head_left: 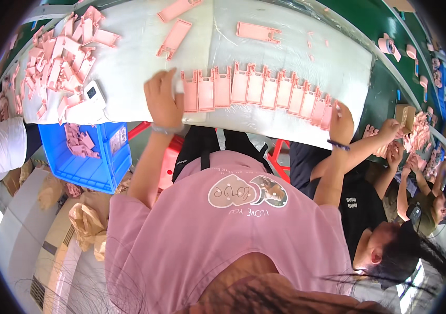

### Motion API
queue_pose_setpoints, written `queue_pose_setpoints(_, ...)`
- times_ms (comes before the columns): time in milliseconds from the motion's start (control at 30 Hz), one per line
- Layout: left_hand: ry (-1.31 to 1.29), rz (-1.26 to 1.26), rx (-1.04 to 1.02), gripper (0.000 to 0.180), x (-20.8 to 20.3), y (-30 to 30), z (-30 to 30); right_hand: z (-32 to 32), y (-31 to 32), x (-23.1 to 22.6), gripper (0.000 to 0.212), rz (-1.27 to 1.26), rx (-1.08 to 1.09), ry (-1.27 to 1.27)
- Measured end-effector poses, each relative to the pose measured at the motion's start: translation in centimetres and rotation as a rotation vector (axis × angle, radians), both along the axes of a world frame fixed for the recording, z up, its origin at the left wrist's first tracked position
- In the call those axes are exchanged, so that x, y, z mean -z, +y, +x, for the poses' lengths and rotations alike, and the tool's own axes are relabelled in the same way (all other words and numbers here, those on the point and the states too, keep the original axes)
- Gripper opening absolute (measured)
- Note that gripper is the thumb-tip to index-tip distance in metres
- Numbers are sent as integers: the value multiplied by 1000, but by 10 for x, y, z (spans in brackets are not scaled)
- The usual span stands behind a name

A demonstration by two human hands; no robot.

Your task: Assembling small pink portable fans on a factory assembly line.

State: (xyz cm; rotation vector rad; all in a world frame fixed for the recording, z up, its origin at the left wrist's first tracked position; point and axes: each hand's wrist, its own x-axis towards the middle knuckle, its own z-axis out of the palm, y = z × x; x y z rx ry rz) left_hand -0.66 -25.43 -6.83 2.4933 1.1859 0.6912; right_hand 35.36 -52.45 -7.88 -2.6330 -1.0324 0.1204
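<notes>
On the white-covered worktable [129, 68], a row of pink plastic parts [257, 94] lies edge to edge near the front rim. The left hand [163, 99] rests at the row's left end, fingers curled against the first piece, and the right hand [341, 123] presses at the far right end; the hands are well apart. A loose pile of pink parts [58, 57] sits to the left, above a blue bin [89, 157].

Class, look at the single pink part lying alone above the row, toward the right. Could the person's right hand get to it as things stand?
Probably yes. The right hand rests at the row's right end, and the lone part lies beyond on bare white table; only the flat row lies between.
</notes>
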Motion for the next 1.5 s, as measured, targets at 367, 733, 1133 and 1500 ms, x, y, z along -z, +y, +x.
queue_pose_setpoints(367, 442, 345, 49, 15, 23, 110, 57, -94, 258, 26, 19, 44, -702, -367)
queue_pose_setpoints(733, 148, 100, 151, 48, 18, 56, -77, -112, 268, 23, 18, 260, -1074, -312)
queue_pose_setpoints(1133, -111, -106, 305, 27, 14, 48, -98, -254, 253, 15, 10, 329, -1443, -58)
queue_pose_setpoints(1500, -198, -80, 176, 40, -2, 109, -24, -104, 314, 24, 32, 502, -624, -143)
